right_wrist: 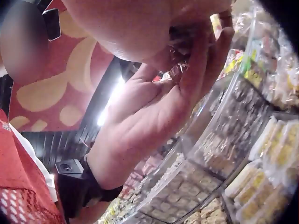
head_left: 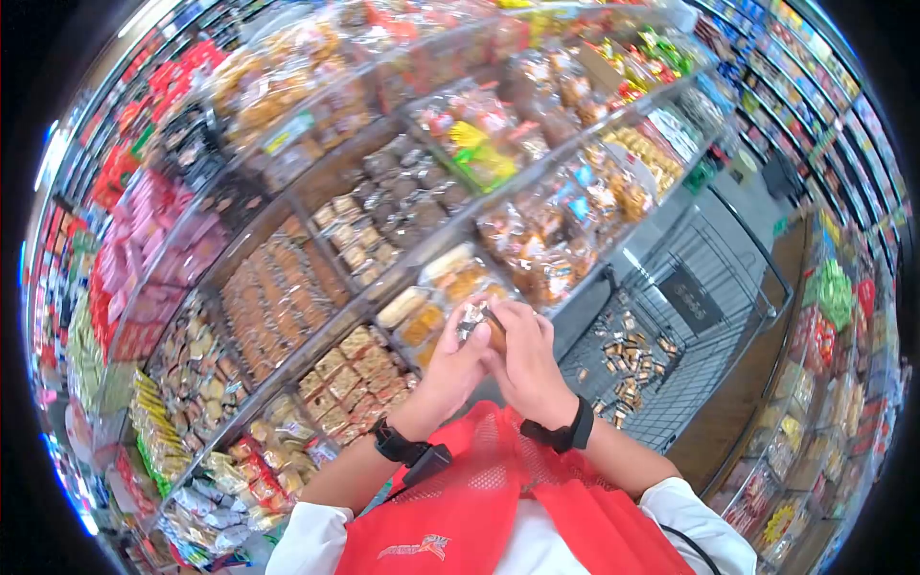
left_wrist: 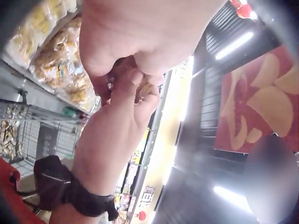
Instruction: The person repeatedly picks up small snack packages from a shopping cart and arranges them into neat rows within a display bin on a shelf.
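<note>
Both hands meet in front of the chest, over the snack bins. Small wrapped snacks (head_left: 471, 320) with shiny, brown and pale wrappers lie between them. My left hand (head_left: 454, 366) cups them from the left, fingers curved round the pieces. From the other side my right hand (head_left: 527, 356) curls over the same bunch, thumb and fingers bent inward. In the left wrist view brown pieces (left_wrist: 122, 69) show between the palms. The right wrist view shows a glinting wrapper (right_wrist: 175, 73) inside the curved left fingers; most of the bunch is hidden by the hands.
A grey wire shopping cart (head_left: 733, 249) stands at the right, with many small wrapped pieces (head_left: 628, 362) inside. Tiered bins with clear dividers (head_left: 431, 251) hold packed snacks ahead and left. Another snack shelf (head_left: 791, 422) runs along the right side.
</note>
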A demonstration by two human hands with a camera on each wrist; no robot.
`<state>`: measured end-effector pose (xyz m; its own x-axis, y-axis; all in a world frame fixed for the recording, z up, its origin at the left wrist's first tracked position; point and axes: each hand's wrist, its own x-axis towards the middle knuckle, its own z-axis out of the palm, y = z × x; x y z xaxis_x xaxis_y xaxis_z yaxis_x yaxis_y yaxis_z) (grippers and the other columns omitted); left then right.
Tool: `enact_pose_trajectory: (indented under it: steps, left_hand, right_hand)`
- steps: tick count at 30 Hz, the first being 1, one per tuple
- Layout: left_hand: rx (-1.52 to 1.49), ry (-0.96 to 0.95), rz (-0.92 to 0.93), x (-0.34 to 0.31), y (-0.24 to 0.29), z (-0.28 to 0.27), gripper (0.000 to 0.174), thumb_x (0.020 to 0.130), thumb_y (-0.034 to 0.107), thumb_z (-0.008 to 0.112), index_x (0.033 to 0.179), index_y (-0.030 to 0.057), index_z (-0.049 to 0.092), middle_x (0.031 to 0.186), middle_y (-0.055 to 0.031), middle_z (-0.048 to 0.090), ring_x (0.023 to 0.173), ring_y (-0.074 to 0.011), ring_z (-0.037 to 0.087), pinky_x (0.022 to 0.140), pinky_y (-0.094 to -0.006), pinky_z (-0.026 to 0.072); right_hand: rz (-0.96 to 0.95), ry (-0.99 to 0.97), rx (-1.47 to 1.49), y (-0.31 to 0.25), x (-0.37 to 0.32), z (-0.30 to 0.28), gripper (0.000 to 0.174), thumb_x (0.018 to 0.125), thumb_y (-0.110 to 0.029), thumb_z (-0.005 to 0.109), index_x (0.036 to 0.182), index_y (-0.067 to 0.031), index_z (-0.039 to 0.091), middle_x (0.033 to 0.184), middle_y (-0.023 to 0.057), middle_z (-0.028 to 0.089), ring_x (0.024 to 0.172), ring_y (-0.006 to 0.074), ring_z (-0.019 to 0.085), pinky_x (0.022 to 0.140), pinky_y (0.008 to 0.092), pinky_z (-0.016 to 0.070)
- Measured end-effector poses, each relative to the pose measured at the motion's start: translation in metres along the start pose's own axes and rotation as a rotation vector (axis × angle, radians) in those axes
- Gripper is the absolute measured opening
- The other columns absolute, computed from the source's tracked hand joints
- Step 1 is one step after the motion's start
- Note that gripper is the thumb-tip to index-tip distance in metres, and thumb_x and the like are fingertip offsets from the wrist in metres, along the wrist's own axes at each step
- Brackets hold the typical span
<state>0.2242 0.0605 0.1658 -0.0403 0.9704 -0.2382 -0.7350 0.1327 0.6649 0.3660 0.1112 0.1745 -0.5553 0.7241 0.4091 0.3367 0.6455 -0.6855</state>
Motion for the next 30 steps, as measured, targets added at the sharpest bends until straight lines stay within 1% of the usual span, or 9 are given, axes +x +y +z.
enact_pose_trajectory:
  steps: [3,8,13,15,16,20,22,27,30]
  left_hand:
    - [-0.044,0.051,0.076,-0.020,0.029,-0.041,0.039,0.111,0.029,0.053,0.145,0.0116,0.045,0.136,-0.0072,0.059,0.128,-0.0222,0.060,0.105,-0.0398,0.0535]
    - [-0.064,0.131,0.239,-0.044,0.067,-0.091,0.037,0.111,0.040,0.051,0.138,0.0140,0.050,0.131,-0.0069,0.062,0.122,-0.0217,0.063,0.101,-0.0424,0.0559]
    - [0.076,0.235,0.355,-0.044,0.105,-0.140,0.043,0.108,0.028,0.062,0.142,0.0155,0.040,0.127,-0.0097,0.061,0.112,-0.0236,0.065,0.096,-0.0444,0.0580]
    - [0.045,0.335,0.424,-0.041,0.116,-0.143,0.031,0.109,0.030,0.058,0.134,0.0108,0.055,0.120,-0.0076,0.068,0.111,-0.0218,0.068,0.089,-0.0400,0.0596]
    - [0.033,0.345,0.420,-0.039,0.125,-0.150,0.030,0.109,0.029,0.059,0.133,0.0100,0.056,0.119,-0.0080,0.069,0.111,-0.0217,0.068,0.090,-0.0401,0.0592]
    - [-0.034,0.301,0.412,-0.026,0.144,-0.182,0.033,0.111,0.033,0.053,0.129,0.0059,0.060,0.122,-0.0096,0.071,0.116,-0.0222,0.067,0.097,-0.0441,0.0551]
    - [0.006,0.182,0.357,-0.027,0.163,-0.198,0.039,0.112,0.038,0.048,0.131,0.0061,0.059,0.125,-0.0099,0.069,0.118,-0.0243,0.067,0.099,-0.0461,0.0538]
    - [0.168,0.236,0.234,-0.015,0.202,-0.239,0.046,0.111,0.040,0.050,0.136,0.0025,0.056,0.132,-0.0140,0.066,0.119,-0.0256,0.066,0.105,-0.0478,0.0522]
    - [0.411,0.283,0.102,-0.014,0.247,-0.243,0.057,0.108,0.046,0.054,0.138,-0.0027,0.054,0.126,-0.0180,0.068,0.112,-0.0258,0.069,0.099,-0.0467,0.0550]
  right_hand:
    - [-0.159,-0.050,-0.197,-0.033,0.030,0.027,0.054,0.096,-0.020,0.065,0.147,-0.0070,0.051,0.138,0.0168,0.053,0.132,0.0393,0.051,0.113,0.0537,0.0329]
    - [-0.051,-0.223,0.443,-0.056,0.066,0.091,0.041,0.103,-0.012,0.053,0.144,-0.0067,0.058,0.145,0.0176,0.057,0.134,0.0383,0.053,0.112,0.0456,0.0416]
    - [-0.259,-0.268,0.125,-0.071,0.103,0.142,0.053,0.097,-0.017,0.064,0.147,-0.0047,0.052,0.151,0.0204,0.054,0.141,0.0408,0.049,0.116,0.0468,0.0401]
    - [-0.339,-0.281,-0.025,-0.080,0.116,0.152,0.063,0.090,-0.021,0.073,0.147,-0.0039,0.050,0.151,0.0207,0.053,0.137,0.0430,0.051,0.115,0.0481,0.0420]
    - [-0.375,-0.327,0.002,-0.083,0.126,0.158,0.073,0.078,-0.021,0.083,0.142,-0.0034,0.051,0.145,0.0207,0.055,0.132,0.0427,0.054,0.108,0.0485,0.0462]
    - [-0.482,-0.249,-0.097,-0.098,0.158,0.184,0.066,0.070,-0.018,0.087,0.129,-0.0037,0.059,0.128,0.0173,0.059,0.121,0.0371,0.060,0.098,0.0466,0.0508]
    - [-0.468,-0.315,-0.124,-0.101,0.179,0.196,0.062,0.069,-0.017,0.087,0.124,-0.0033,0.062,0.122,0.0159,0.060,0.116,0.0361,0.061,0.094,0.0458,0.0519]
    - [-0.482,-0.363,-0.241,-0.108,0.225,0.221,0.039,0.071,-0.019,0.083,0.100,-0.0005,0.065,0.102,0.0170,0.064,0.100,0.0389,0.067,0.087,0.0476,0.0555]
    - [-0.388,-0.399,-0.246,-0.103,0.255,0.232,0.040,0.073,-0.028,0.080,0.102,-0.0030,0.067,0.100,0.0181,0.070,0.099,0.0382,0.069,0.087,0.0490,0.0564]
